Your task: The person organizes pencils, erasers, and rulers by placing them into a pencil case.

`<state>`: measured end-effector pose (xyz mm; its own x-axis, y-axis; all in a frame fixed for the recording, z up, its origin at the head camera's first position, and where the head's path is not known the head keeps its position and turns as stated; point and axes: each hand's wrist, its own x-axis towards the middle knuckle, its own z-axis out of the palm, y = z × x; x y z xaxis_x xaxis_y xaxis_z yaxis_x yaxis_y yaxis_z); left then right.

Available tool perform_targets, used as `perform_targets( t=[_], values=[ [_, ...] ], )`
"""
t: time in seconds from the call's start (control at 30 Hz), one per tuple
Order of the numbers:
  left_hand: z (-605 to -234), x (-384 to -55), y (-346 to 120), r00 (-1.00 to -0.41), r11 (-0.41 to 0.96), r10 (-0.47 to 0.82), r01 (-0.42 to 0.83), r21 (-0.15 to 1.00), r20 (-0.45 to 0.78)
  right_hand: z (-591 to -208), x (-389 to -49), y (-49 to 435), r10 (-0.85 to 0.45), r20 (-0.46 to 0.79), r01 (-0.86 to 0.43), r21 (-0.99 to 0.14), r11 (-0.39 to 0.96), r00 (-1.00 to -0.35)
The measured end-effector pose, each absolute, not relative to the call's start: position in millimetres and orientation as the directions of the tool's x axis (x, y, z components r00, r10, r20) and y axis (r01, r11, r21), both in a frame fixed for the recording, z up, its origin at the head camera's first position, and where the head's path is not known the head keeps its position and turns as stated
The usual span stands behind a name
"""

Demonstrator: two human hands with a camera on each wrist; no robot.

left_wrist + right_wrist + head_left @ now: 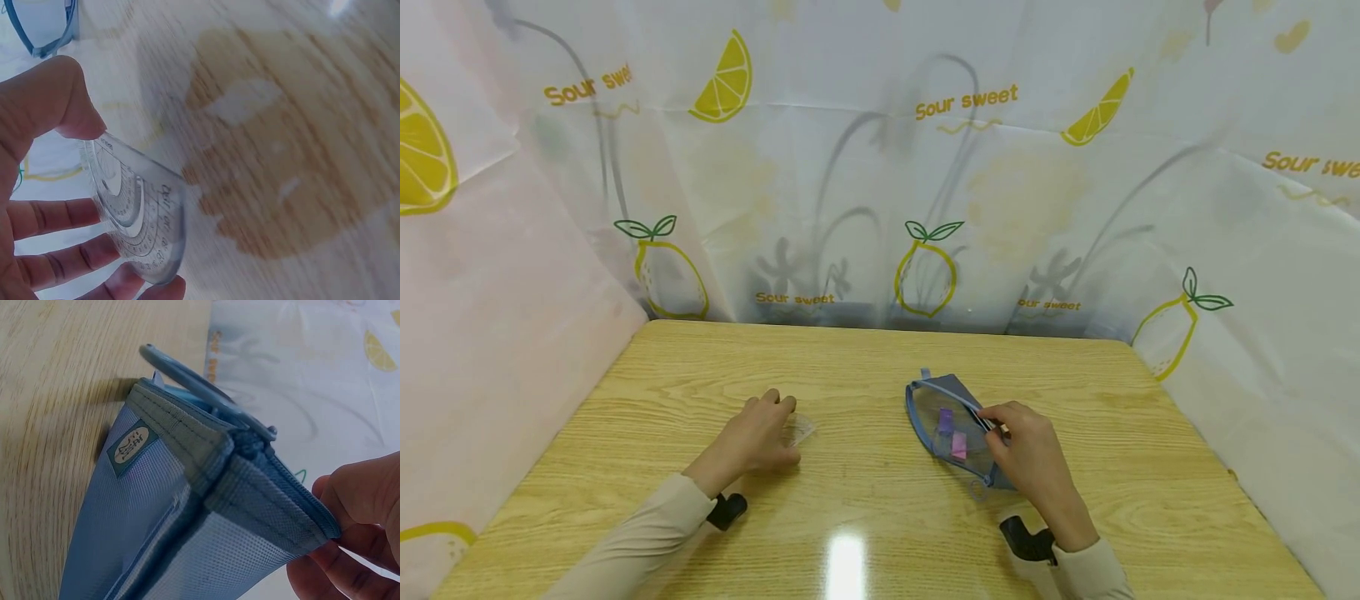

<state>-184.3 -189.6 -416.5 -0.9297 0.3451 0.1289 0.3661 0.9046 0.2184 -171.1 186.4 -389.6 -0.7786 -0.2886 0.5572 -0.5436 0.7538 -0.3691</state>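
Note:
In the left wrist view, my left hand holds a clear plastic protractor between thumb and fingers, tilted above the table. The head view shows only a faint corner of it beside the fingers. To the right, my right hand pinches the rim of a blue zip pencil pouch between thumb and fingers. The pouch gapes open at its zipper, and a ring hangs over one end. Inside are a purple piece and a pink piece; their kind is unclear.
A light wood-grain table lies beneath both hands. White sheeting printed with lemons stands behind it and along both sides. A black wrist mount is on the left wrist, another on the right.

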Motion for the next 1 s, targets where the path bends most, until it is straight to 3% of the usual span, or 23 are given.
perform_targets(
  t=[0.3,1.0],
  values=[
    [-410.6,-181.5,-184.3,-0.938,0.903,0.334,0.348,0.252,0.099,-389.7,-171.2,186.8,-0.297,0.568,-0.553,-0.352,0.755,-0.767],
    [-404.8,-173.8,-170.0,-0.898,0.858,0.378,0.431,0.281,0.225,-392.9,-170.9,187.1,-0.297,0.571,-0.555,-0.351,0.754,-0.765]
  ],
)
